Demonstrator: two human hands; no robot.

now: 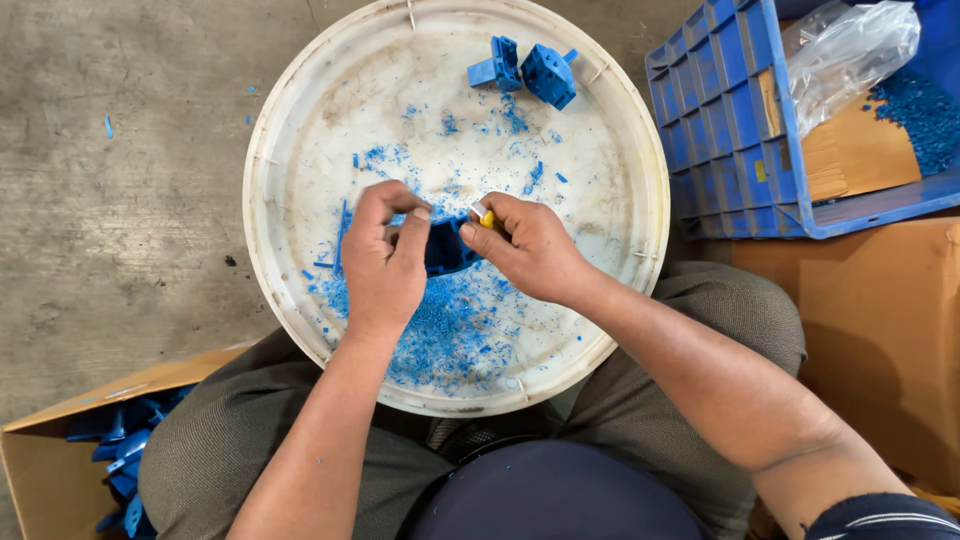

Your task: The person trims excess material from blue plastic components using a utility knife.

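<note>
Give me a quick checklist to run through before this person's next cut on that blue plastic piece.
1. Left hand grips the blue plastic part: ok.
2. Right hand holds the small yellow-handled tool: ok.
3. Blade edge clear of left fingers: cannot tell, hidden.
4. Work sits over the white round tray, catching the blue shavings: ok.
5. Two other blue parts lie apart at the tray's far side: ok.

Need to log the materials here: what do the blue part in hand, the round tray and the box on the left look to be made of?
Blue part: looks like moulded plastic, matte, with matching blue shavings beneath. Round tray: probably white plastic, scuffed and stained. Box: brown corrugated cardboard.
</note>
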